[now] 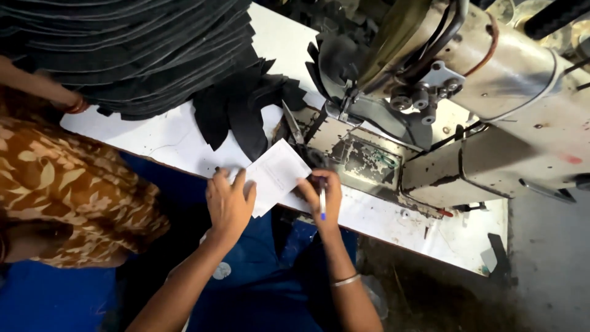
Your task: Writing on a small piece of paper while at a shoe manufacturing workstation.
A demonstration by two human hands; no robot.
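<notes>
Left hand (228, 200): lies flat with fingers spread loosely, pressing down the near left edge of the paper slip (276, 174)
Right hand (321, 195): fingers closed around a pen (322, 200) with a blue tip, resting at the slip's right edge
Paper slip: white, tilted, lying on the white bench (393, 221) near its front edge, between the two hands
Sewing machine (442, 92): worn cream body, just beyond the slip
Dark fabric pieces (141, 55): stacked high at the bench's far left, a few loose ones spilling toward the slip
Another person: a patterned brown sleeve (67, 190) at the left edge
</notes>
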